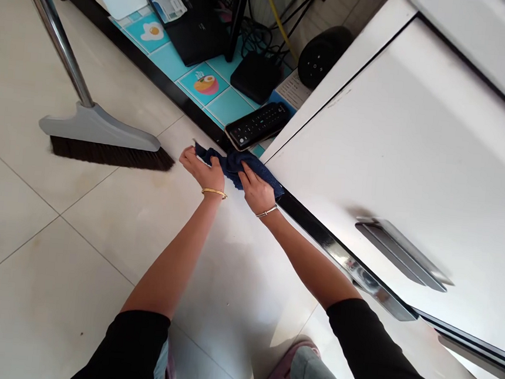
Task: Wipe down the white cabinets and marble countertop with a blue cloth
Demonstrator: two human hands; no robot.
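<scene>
Both hands are on a dark blue cloth (230,163) at the black edge strip (189,105) of a low cabinet. My left hand (205,170) grips the cloth's left end, fingers curled around it. Pressed onto the cloth's right part is my right hand (256,188), which bunches it against the strip beside the white drawer front. Just beyond the cloth lies a black remote control (258,125), tilted at the shelf's front edge. Parts of the cloth are hidden under my fingers.
A grey broom (103,128) with dark bristles stands on the tiled floor, left of my hands. On the blue patterned shelf sit a black router (198,28), a black box (256,76), a round speaker (323,57) and tangled cables. A drawer handle (401,254) juts out at right.
</scene>
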